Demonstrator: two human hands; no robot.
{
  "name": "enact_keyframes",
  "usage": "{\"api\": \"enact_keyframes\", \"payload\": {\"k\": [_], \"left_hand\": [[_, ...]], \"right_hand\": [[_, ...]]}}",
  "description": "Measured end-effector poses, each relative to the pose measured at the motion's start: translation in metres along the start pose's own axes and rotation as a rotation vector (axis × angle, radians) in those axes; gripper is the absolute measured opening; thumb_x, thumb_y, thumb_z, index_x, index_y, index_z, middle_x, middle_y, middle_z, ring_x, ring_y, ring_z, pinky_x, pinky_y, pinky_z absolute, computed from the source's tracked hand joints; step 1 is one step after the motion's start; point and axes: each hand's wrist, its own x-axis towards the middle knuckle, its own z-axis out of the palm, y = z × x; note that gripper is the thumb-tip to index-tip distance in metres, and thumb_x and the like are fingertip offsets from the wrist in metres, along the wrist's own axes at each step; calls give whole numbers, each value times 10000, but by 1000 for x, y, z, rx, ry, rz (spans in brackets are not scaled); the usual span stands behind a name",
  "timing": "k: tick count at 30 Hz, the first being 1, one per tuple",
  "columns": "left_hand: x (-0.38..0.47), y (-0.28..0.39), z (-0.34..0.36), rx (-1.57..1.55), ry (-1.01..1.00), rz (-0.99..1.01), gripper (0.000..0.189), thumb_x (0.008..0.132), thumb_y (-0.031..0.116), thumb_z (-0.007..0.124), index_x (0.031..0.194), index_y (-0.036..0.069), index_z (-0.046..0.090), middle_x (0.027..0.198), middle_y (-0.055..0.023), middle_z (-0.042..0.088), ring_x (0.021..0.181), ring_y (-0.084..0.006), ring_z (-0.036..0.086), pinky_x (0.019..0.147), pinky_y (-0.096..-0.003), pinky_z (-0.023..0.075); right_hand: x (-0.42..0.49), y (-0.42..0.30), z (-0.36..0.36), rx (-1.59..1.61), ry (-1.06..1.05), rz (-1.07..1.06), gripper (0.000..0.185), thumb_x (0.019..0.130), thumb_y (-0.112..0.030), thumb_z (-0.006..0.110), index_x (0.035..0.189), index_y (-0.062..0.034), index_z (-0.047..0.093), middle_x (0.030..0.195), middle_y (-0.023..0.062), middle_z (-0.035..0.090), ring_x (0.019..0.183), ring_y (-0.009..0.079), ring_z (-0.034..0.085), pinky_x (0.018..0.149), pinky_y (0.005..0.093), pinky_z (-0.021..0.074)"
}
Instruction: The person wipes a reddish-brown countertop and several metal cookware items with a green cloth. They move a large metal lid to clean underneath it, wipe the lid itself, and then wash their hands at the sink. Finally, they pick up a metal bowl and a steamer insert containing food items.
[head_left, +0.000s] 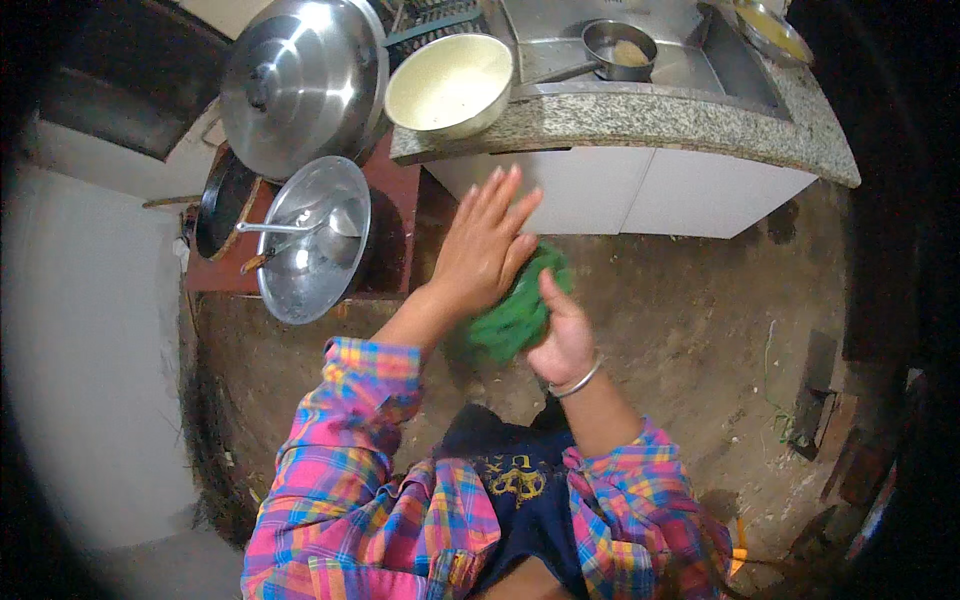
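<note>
A bunched green cloth (517, 311), slightly blurred, is held in front of my body, above the floor. My right hand (566, 334) grips it from the right, thumb lying over its top, with a silver-coloured bangle on the wrist. On the other side, my left hand (484, 244) is stretched out flat, back upward and fingers a little apart. Its palm side faces the cloth and covers part of it; whether the palm presses on the cloth is hidden.
A cream bowl (450, 86) stands at the granite counter's edge (637, 116). A saucepan (619, 52) is in the steel sink (679, 67). To the left are a large metal lid (304, 90), a metal basin (300, 289) holding a ladle, and a dark pan (221, 199) on a red surface (390, 217).
</note>
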Motion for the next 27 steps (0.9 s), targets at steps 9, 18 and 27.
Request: {"api": "enact_keyframes", "payload": {"k": [9,18,27], "left_hand": [[-128,8,-64,41,104,-126,526,793,224,457,1281,86,318,1362,-152,222,1264,-283,204,1021,-414,159],[-363,15,-141,-31,313,-543,548,782,233,460,1281,63,309,1365,-144,215,1266,-310,185,1021,-408,158],[-526,-15,-169,-227,725,-948,520,874,367,367,1284,57,288,1345,-117,273,1246,-270,242,1015,-378,184]], "right_hand": [[-14,106,45,-102,-132,161,428,896,-338,352,1247,-92,357,1283,74,377,1179,210,359,974,375,301],[-24,279,66,-55,-303,585,461,891,-393,321,1248,-104,360,1275,74,391,1162,243,381,983,420,280],[-17,430,89,-176,-247,877,464,900,-382,296,1243,-75,358,1251,120,406,1147,275,393,978,457,274]]}}
